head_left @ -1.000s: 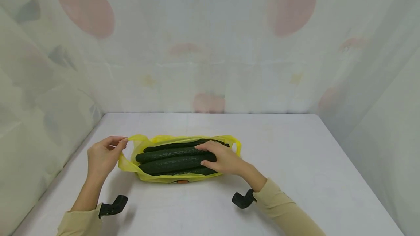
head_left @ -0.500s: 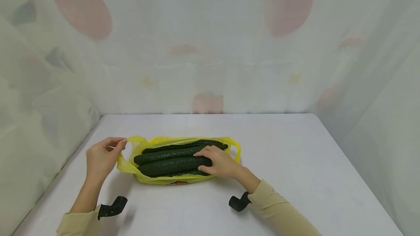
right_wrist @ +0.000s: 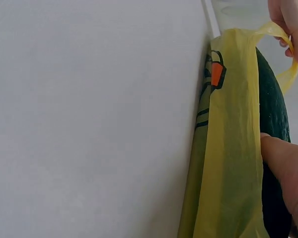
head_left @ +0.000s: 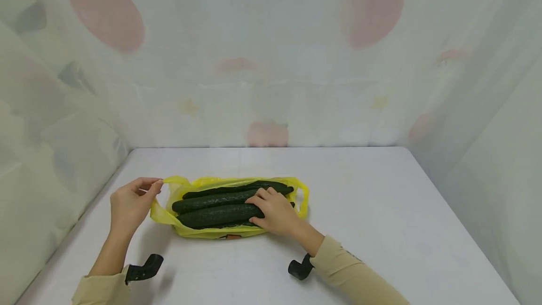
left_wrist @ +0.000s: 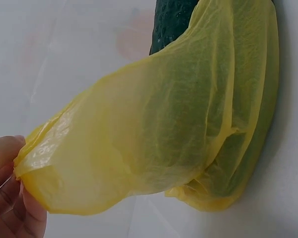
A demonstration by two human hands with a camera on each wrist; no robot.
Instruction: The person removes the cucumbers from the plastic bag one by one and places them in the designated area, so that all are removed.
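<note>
A yellow plastic bag (head_left: pixel 199 233) lies on its side on the table, its mouth spread and several long dark green cucumbers inside. At the bag's left end my left hand (head_left: pixel 129 207) pinches a handle loop between thumb and fingers; the left wrist view shows the film stretched taut from the fingertips. My right hand (head_left: pixel 276 213) grips the front cucumber (head_left: pixel 218 214) right of its middle. In the right wrist view the thumb (right_wrist: pixel 278 153) lies along its near side, just inside the bag's edge. Behind it rest another cucumber (head_left: pixel 211 201) and a thinner-looking one (head_left: pixel 254 185).
The white table (head_left: pixel 364 201) extends on both sides of the bag. A pale fabric curtain (head_left: pixel 322 98) with faded fruit prints rises behind it and along the sides. Black curved mounts (head_left: pixel 146 267) stick out from both wrists. The bag's right handle loop (head_left: pixel 304 201) stands up.
My right hand has slid left along the front cucumber and its fingers have closed further around it. The left hand still holds the bag handle in nearly the same place.
</note>
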